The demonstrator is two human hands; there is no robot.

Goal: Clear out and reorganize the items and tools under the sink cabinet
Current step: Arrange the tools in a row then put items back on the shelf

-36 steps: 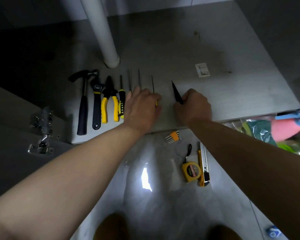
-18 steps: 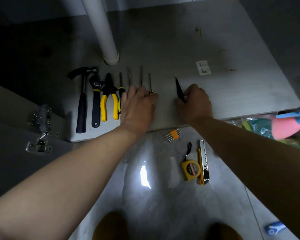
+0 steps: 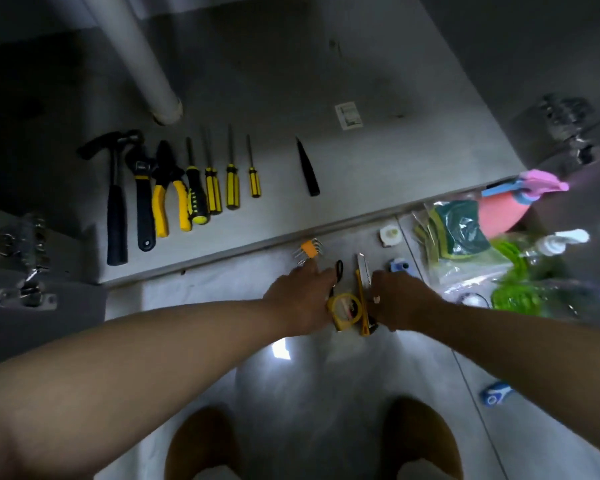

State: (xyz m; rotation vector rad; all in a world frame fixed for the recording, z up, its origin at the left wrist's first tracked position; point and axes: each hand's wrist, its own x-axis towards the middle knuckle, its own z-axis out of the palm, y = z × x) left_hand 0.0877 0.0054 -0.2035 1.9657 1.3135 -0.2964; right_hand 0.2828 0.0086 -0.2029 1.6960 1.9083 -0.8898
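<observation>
- Yellow tape measure [image 3: 345, 308] and utility knife [image 3: 362, 292] lie on the floor in the head view. The left hand [image 3: 300, 299] is beside the tape and the right hand [image 3: 400, 301] beside the knife. Blur hides whether either grips.
- Risk: the knife's metal tip looks exposed, so a hasty grab could cut fingers.
- The sticker [image 3: 349, 115] on the cabinet floor [image 3: 413, 161] and the tape's face are unreadable.

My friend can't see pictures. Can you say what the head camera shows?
A left hand and right hand flank a yellow tape measure and utility knife on the floor. Behind, hammer, wrench, pliers and screwdrivers lie in a row.
</observation>
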